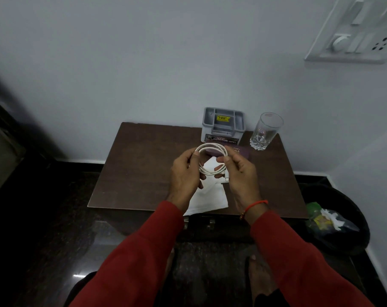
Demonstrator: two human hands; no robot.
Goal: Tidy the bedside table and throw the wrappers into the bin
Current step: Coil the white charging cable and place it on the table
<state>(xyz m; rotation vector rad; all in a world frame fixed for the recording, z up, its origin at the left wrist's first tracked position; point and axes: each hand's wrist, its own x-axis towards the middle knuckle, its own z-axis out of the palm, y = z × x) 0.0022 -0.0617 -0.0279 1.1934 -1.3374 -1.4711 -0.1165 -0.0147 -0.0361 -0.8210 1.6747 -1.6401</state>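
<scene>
I see the coiled white cable [211, 159] at frame centre, gripped between my left hand [186, 173] and right hand [239, 173] (both pinching it); wrappers [325, 218] sit in the bin [354, 240], lower right.

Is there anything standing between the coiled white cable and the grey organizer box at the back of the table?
Yes. The purple box lies on the bedside table just in front of the grey organizer, under the coiled white cable held by the left hand and right hand. Lifted over it, nothing else blocks.
</scene>
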